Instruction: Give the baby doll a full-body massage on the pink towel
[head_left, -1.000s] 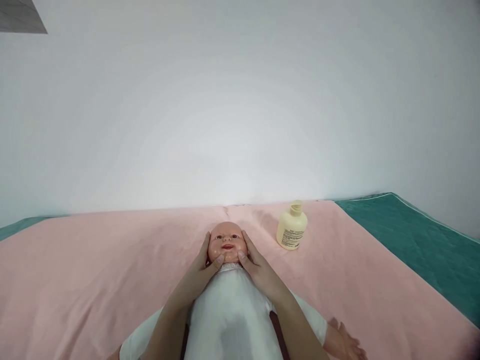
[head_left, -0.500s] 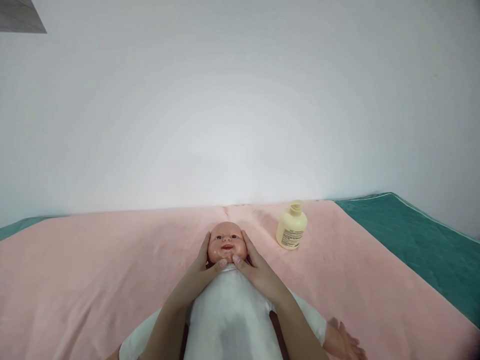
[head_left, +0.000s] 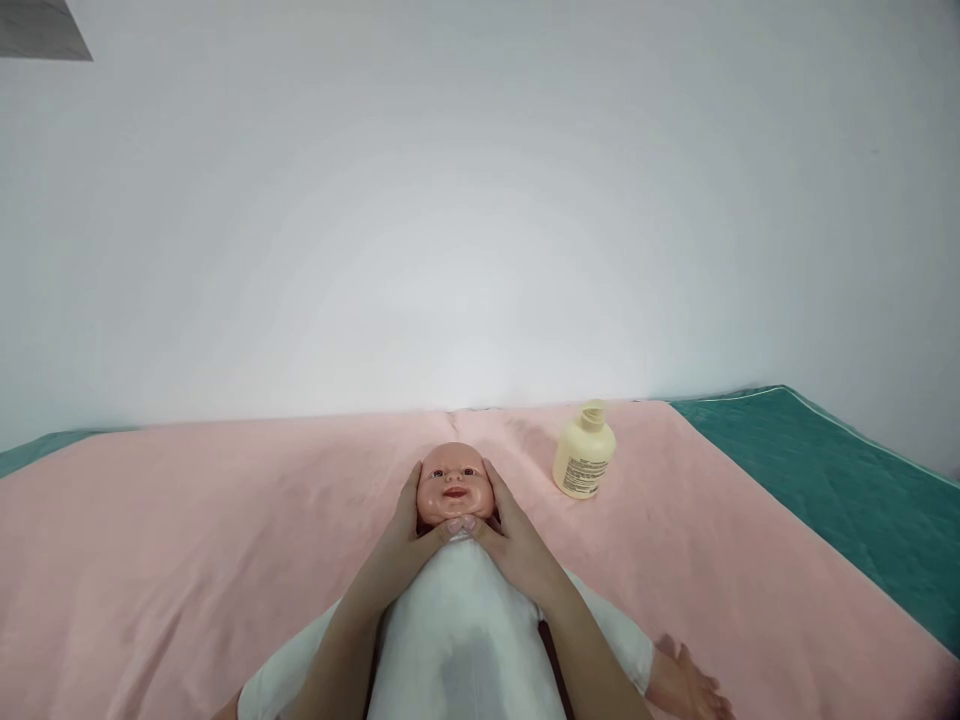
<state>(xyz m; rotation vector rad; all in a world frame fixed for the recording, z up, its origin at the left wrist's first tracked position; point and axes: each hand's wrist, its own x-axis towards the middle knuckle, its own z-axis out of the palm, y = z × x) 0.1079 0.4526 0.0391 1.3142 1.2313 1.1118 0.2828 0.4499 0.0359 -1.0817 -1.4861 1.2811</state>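
Note:
A baby doll (head_left: 457,610) in a white outfit lies on its back, its head at the far end and its arms spread to both sides. My left hand (head_left: 409,535) cups one side of the doll's head (head_left: 455,485), fingers along its cheek. On the opposite side my right hand (head_left: 514,535) holds the head in the same way. Both thumbs meet just under the doll's chin, at the neckline. The fingertips reaching behind the head are partly hidden. A greyish patch marks the front of the outfit.
A pale yellow pump bottle (head_left: 585,455) with dark print stands right of the doll's head. Beneath everything is a pink sheet (head_left: 225,520) over a green cover (head_left: 825,480). A white wall (head_left: 450,200) rises behind the far edge.
My thumbs have slid inward under the doll's chin and now touch each other. The hands still hold the head; the bottle has not moved.

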